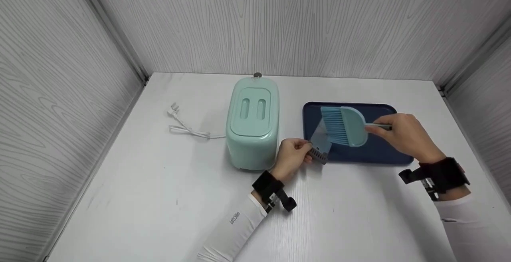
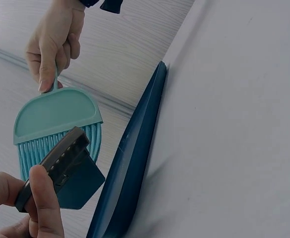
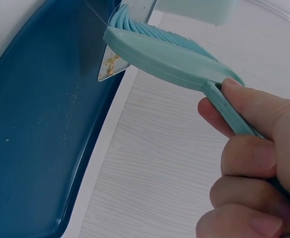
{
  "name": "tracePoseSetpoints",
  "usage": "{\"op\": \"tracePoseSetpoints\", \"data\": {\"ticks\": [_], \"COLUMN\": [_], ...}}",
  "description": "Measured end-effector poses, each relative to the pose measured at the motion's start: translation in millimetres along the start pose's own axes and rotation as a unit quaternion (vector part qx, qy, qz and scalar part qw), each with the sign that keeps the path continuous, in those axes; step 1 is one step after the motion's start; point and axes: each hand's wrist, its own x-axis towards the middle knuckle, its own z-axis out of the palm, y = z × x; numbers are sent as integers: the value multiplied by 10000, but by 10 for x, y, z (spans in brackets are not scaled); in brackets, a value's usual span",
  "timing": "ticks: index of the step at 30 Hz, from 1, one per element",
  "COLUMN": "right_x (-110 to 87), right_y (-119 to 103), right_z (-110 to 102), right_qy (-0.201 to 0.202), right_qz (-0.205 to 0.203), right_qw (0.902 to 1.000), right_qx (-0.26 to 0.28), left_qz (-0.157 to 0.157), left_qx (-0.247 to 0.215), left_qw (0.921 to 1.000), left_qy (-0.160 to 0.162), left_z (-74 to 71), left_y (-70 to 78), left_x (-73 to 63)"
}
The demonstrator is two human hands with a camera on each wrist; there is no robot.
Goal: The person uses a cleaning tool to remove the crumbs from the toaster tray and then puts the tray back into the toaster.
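My left hand (image 1: 291, 158) pinches the dark slotted end of a shiny metal crumb tray (image 1: 320, 137), which slants over the left side of a navy serving tray (image 1: 383, 148). Held by its thin handle, a mint hand brush (image 1: 354, 127) is in my right hand (image 1: 409, 138). Its blue bristles (image 3: 170, 38) lie against the crumb tray's surface, hiding part of it. Golden crumbs (image 3: 111, 64) cling near the crumb tray's far tip. Fine crumbs (image 3: 71, 106) are scattered over the navy tray's floor below, as the right wrist view shows.
A mint toaster (image 1: 253, 150) with its slotted lid on stands just left of my left hand. Its white cord and plug (image 1: 193, 132) lie to its left. Wood-grain panels (image 1: 279, 26) enclose the white table (image 1: 179, 214) at the back and sides.
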Motion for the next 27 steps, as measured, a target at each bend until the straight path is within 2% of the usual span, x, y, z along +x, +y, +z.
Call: {"op": "tracePoseSetpoints", "data": {"ticks": [14, 23, 27], "right_x": [50, 66, 74], "right_y": [79, 130, 157], "right_z": [116, 152, 161], "right_qy": [358, 637, 754], "right_qz": [79, -24, 49], "right_qw": [9991, 9976, 9967], "right_qx": [-221, -265, -292], "left_qz": [-209, -124, -24], "left_qx": [-32, -40, 8], "left_qw": [9998, 9999, 10000], "left_qy": [74, 30, 30], "left_z": [12, 11, 7], "left_y": [3, 35, 34], "left_x": [-3, -21, -28]}}
